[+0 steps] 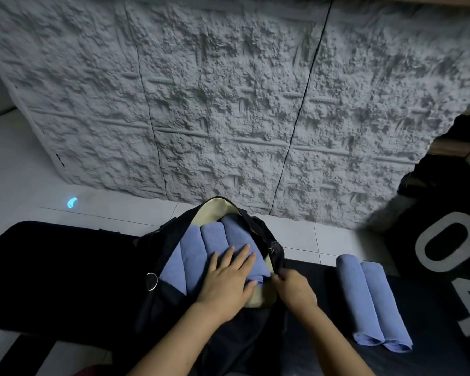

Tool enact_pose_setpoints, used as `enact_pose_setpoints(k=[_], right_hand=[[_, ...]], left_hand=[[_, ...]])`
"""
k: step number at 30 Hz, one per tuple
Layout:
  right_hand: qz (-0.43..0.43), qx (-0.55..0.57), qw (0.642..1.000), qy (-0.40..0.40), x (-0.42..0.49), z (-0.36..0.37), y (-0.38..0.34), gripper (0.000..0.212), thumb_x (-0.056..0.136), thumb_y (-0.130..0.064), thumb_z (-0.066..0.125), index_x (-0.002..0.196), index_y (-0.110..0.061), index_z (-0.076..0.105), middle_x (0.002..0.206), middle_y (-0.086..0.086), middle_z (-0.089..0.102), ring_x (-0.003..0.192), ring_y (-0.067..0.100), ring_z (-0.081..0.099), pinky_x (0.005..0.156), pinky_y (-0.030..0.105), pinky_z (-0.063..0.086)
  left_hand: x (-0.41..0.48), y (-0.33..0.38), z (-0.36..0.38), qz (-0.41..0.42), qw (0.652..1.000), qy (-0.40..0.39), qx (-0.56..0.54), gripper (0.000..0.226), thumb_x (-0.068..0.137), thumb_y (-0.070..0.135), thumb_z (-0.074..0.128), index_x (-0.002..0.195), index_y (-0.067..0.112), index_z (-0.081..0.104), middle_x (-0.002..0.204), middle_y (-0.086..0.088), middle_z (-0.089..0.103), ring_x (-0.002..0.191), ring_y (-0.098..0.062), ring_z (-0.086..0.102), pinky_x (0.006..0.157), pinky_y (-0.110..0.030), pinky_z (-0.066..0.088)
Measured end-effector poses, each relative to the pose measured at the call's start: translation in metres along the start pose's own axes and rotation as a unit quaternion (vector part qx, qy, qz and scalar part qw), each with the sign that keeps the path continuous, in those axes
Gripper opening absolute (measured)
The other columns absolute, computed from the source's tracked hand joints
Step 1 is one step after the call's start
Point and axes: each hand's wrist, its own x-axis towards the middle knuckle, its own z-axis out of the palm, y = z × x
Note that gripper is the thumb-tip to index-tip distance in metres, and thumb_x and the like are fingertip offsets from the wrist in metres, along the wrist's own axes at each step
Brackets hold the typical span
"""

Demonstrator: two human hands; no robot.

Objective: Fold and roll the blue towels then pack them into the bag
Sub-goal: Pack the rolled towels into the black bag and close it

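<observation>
A dark bag (163, 270) with a cream lining lies open on the black mat in front of me. Several rolled blue towels (201, 248) lie side by side inside it. My left hand (228, 278) rests flat on the rightmost roll, fingers spread, thumb at the roll's near end. My right hand (293, 291) pinches the bag's right rim beside that roll. Two more rolled blue towels (369, 299) lie side by side on the mat to the right, apart from the bag.
A black mat (52, 267) covers the white tiled floor (25, 172). A grey textured wall panel (228, 104) stands close behind the bag. Black fabric with large white digits (445, 240) lies at the right. A metal ring (152, 280) hangs on the bag.
</observation>
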Motion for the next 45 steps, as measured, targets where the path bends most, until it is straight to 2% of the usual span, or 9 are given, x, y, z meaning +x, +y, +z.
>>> enact_pose_setpoints(k=[4,8,11,14,18,24,37,41,45], right_hand=[[-0.029,0.118,0.991,0.054,-0.001,-0.021,0.021,0.036,0.088,-0.031,0.054,0.057,-0.013,0.048,0.054,-0.001,0.052,0.059,0.018,0.05,0.061,0.034,0.043],[-0.025,0.107,0.992,0.062,-0.009,-0.025,0.029,0.034,0.084,-0.034,0.054,0.055,-0.017,0.051,0.053,-0.001,0.058,0.055,0.016,0.052,0.059,0.032,0.044],[-0.015,0.05,0.997,0.063,-0.007,-0.03,0.022,0.038,0.084,-0.04,0.055,0.056,-0.015,0.052,0.062,0.0,0.062,0.062,0.018,0.055,0.061,0.031,0.044],[-0.018,-0.012,0.998,0.066,-0.002,-0.035,0.007,0.038,0.084,-0.051,0.051,0.061,-0.021,0.051,0.076,0.001,0.063,0.079,0.024,0.06,0.065,0.03,0.042],[-0.01,-0.061,0.995,0.075,0.005,-0.029,-0.008,0.046,0.087,-0.061,0.041,0.096,-0.022,0.063,0.101,0.005,0.067,0.1,0.028,0.062,0.079,0.032,0.047],[-0.006,-0.065,0.994,0.093,0.0,-0.031,-0.009,0.031,0.087,-0.045,0.043,0.088,-0.019,0.061,0.098,0.008,0.067,0.093,0.031,0.063,0.075,0.031,0.046],[0.031,0.004,0.988,0.152,-0.048,-0.05,0.046,0.024,0.086,-0.035,0.045,0.071,-0.018,0.054,0.074,0.0,0.061,0.078,0.023,0.057,0.067,0.034,0.046],[-0.068,-0.018,0.958,0.277,-0.05,-0.048,0.025,0.016,0.086,-0.03,0.054,0.087,-0.015,0.05,0.089,0.005,0.056,0.088,0.031,0.055,0.067,0.038,0.046],[-0.105,-0.085,0.971,0.195,-0.036,-0.027,-0.014,0.043,0.091,-0.037,0.052,0.124,-0.01,0.044,0.12,0.012,0.05,0.113,0.033,0.047,0.089,0.04,0.042]], left_hand=[[0.001,0.001,0.002,-0.015,0.999,-0.045,0.021,0.074,0.08,0.057,-0.008,0.149,0.034,0.007,0.157,0.018,-0.004,0.146,-0.016,0.002,0.116,-0.049,0.003],[0.004,0.003,-0.015,0.001,0.997,-0.069,0.036,0.051,0.098,0.046,0.02,0.148,0.032,0.019,0.158,0.012,0.008,0.144,-0.021,0.009,0.116,-0.05,0.003],[-0.015,0.004,-0.049,0.029,0.989,0.137,0.046,0.023,0.087,0.035,0.051,0.106,0.032,0.064,0.143,0.004,0.045,0.127,-0.021,0.039,0.102,-0.038,0.024],[-0.05,-0.026,-0.062,-0.081,0.943,0.322,0.016,0.004,0.074,0.027,0.071,0.076,0.029,0.069,0.143,-0.005,0.044,0.12,-0.036,0.043,0.092,-0.048,0.033],[-0.08,-0.07,-0.043,-0.24,0.943,0.228,-0.018,0.058,0.056,0.024,0.086,0.111,0.026,0.068,0.145,-0.007,0.042,0.121,-0.045,0.042,0.089,-0.06,0.041],[-0.08,-0.085,-0.025,-0.201,0.936,0.214,-0.195,0.096,0.066,-0.009,0.055,0.148,0.027,0.022,0.153,0.014,0.021,0.12,-0.031,0.042,0.097,-0.039,0.041],[-0.028,-0.082,-0.052,-0.078,0.937,0.093,-0.328,0.094,0.069,-0.021,0.045,0.146,0.03,0.028,0.144,0.025,0.02,0.135,0.005,0.021,0.097,-0.006,0.032],[-0.029,-0.078,-0.048,-0.082,0.941,0.1,-0.313,0.094,0.071,-0.021,0.043,0.146,0.032,0.026,0.141,0.029,0.015,0.132,0.007,0.021,0.092,-0.001,0.031],[-0.035,-0.077,-0.045,-0.077,0.944,0.103,-0.304,0.097,0.071,-0.021,0.043,0.146,0.036,0.02,0.135,0.042,0.007,0.132,0.008,0.019,0.092,0.0,0.029]])
